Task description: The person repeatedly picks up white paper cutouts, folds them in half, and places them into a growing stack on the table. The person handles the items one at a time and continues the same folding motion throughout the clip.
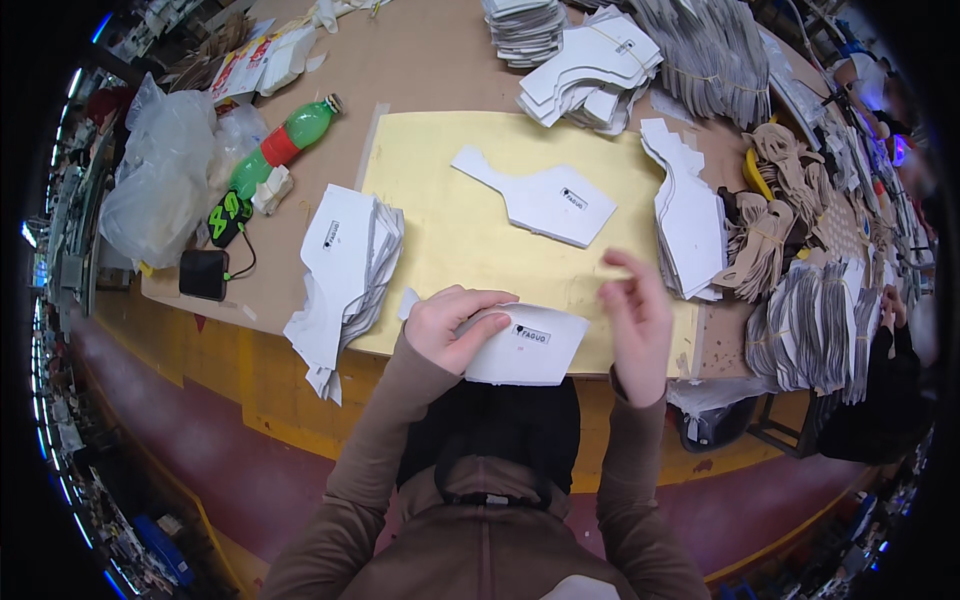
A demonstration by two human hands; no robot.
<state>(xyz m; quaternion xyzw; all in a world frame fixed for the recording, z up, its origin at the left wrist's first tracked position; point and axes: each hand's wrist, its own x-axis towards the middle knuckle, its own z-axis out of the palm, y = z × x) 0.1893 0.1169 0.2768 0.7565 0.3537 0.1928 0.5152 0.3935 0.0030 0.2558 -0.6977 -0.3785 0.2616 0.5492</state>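
My left hand (pixel 450 325) grips a white cut piece (pixel 535 350) with a small printed label, thumb on top and fingers behind its far edge. The piece is held at the table's near edge, and a narrow tip (pixel 408 303) shows left of the hand. My right hand (pixel 636 315) is raised just right of the piece, somewhat blurred, fingers apart and nothing visible in them. Beyond both hands, another white cut piece (pixel 560 205) with a label lies flat on the yellow sheet (pixel 430 150).
Stacks of white pieces stand left (pixel 335 260) and right (pixel 690 220) of the sheet. Farther right are tan strap bundles (pixel 760 240) and grey-edged stacks (pixel 810 325). At left lie a green bottle (pixel 300 130), a plastic bag (pixel 165 190) and a black phone (pixel 204 274) with a cable.
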